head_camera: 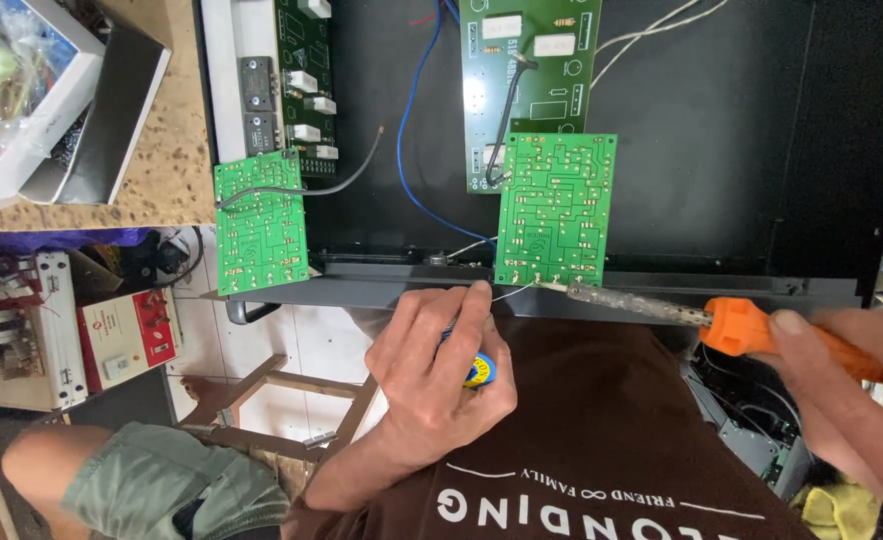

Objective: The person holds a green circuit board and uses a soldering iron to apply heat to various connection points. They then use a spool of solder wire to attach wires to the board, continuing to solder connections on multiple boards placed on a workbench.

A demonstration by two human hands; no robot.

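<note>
My left hand (439,372) grips a small solder spool with a blue and yellow end (479,371) and feeds a thin solder wire (513,291) toward the lower edge of a green circuit board (555,208). My right hand (846,385) holds an orange-handled soldering iron (751,328). Its grey metal tip (571,290) touches the same lower edge of the board. The board stands at the front rim of a black metal chassis (721,150).
A second green board (260,222) hangs at the chassis's left front corner on a grey wire. More boards (529,60) lie inside with blue and white wires. Boxes (51,100) sit on the speckled bench at left; a red-and-white device (126,335) sits below.
</note>
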